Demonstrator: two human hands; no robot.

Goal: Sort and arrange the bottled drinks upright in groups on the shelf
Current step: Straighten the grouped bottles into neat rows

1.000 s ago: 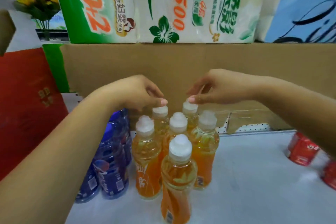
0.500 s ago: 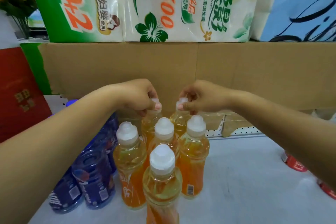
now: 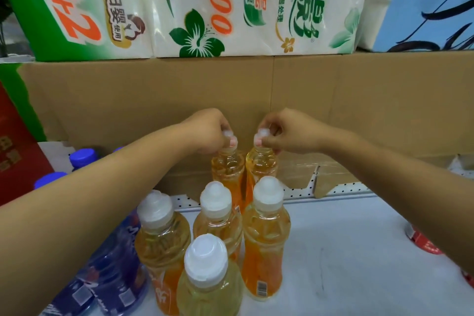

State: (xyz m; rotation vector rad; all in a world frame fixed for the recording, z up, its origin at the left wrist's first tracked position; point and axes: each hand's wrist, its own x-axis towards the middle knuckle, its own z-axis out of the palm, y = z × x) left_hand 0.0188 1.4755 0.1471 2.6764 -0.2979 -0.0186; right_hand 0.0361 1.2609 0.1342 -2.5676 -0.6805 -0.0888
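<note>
Left hand point(image 3: 209, 131) pinches back-left orange drink bottle point(image 3: 227, 169) by its cap; right hand point(image 3: 284, 131) pinches back-right orange drink bottle point(image 3: 260, 167). Both upright, touching, at shelf point(image 3: 346, 251) rear; four more full bottles in front.

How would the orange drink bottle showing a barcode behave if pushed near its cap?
The tall clear plastic bottle of orange drink with a white cap looks full, so probably heavy. Tall and narrow, it may tip if pushed high. Its round body would likely roll on the smooth white shelf.
</note>
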